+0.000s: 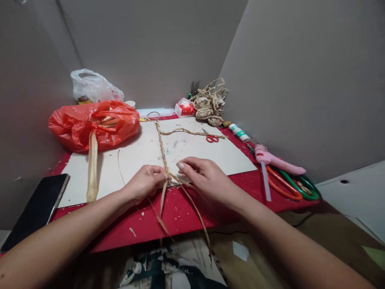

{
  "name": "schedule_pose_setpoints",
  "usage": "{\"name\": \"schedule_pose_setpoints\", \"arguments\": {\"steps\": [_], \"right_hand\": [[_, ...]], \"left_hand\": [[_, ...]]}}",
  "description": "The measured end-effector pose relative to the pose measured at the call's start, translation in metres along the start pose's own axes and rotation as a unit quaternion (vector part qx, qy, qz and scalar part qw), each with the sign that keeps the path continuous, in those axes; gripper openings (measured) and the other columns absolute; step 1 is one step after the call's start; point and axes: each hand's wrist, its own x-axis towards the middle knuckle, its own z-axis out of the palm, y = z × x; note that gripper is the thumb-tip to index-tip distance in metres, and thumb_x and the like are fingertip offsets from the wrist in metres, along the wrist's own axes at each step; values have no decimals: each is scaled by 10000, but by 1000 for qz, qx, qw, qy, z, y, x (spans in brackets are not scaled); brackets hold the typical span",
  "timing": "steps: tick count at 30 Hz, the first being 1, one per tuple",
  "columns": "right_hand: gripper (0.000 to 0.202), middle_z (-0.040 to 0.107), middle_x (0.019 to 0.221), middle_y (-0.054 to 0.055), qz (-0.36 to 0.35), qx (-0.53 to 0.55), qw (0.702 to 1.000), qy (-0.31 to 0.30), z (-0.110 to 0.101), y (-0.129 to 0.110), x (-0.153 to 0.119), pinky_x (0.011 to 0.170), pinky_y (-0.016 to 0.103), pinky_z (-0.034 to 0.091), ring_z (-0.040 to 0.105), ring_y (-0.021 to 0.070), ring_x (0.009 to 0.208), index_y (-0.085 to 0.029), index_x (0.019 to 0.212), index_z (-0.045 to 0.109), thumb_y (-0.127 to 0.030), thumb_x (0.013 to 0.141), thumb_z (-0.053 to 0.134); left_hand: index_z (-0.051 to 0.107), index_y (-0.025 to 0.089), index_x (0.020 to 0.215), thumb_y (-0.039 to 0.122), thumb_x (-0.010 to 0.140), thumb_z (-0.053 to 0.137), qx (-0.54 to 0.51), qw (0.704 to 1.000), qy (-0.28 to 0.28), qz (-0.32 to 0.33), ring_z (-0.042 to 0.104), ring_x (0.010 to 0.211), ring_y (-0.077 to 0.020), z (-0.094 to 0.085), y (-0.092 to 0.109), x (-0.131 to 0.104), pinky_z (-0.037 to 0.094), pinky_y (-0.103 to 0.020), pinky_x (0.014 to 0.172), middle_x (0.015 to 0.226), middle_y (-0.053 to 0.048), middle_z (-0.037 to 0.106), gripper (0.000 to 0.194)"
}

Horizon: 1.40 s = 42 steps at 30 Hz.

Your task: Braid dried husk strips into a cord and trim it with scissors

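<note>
A braid [161,146] of dried tan plant fibre runs down a white board [135,140] from a thin ring [153,115] at its far end. My left hand [146,181] pinches the braid's near end between thumb and fingertips. Close by on the right, my right hand [206,174] is curled, thumb raised, and a fibre strand passes into its lower fingers, partly hidden. Loose strands [195,206] hang from the pinched spot over the table's front edge. A second braided length [186,131] stretches rightward from the top, next to red-handled scissors [212,139].
A red plastic bag [72,126] with fibre pieces stands left, a broad dry strip [92,168] before it. A phone [36,210] lies front left. Coiled braids [204,110] are at the back. A pink glue gun [279,160] and coloured handles [284,186] lie right.
</note>
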Motion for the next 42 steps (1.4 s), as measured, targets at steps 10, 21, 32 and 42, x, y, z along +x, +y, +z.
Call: {"name": "schedule_pose_setpoints", "arguments": {"steps": [10,21,32,42], "right_hand": [[379,324,498,-61,64,150,948,-274,21,26,46,428,222,191,244,57,440,-178,565,403,-432,842,450],[324,300,456,-91,170,404,849,-295,22,30,39,344,196,106,177,37,362,-183,579,404,-380,814,510],[359,308,439,-97,162,409,846,-299,26,33,39,353,174,107,183,26,358,-184,582,388,-435,787,542],[368,299,397,-91,166,401,847,-306,25,33,41,331,174,110,183,29,335,-187,552,383,-403,813,527]], "left_hand": [[519,149,625,349,714,622,69,997,-8,17,161,380,-32,-5,-1,1,93,-221,388,428,93,302,242],[640,136,750,389,784,528,207,977,-34,-41,183,362,-52,-35,26,-17,126,-211,379,416,81,286,279],[522,160,476,324,696,585,570,769,281,-63,401,365,-108,-109,60,-12,242,-243,431,387,-8,457,282],[589,149,667,202,656,606,461,852,246,41,492,570,-108,-114,52,3,351,-220,569,604,-1,577,57]]}}
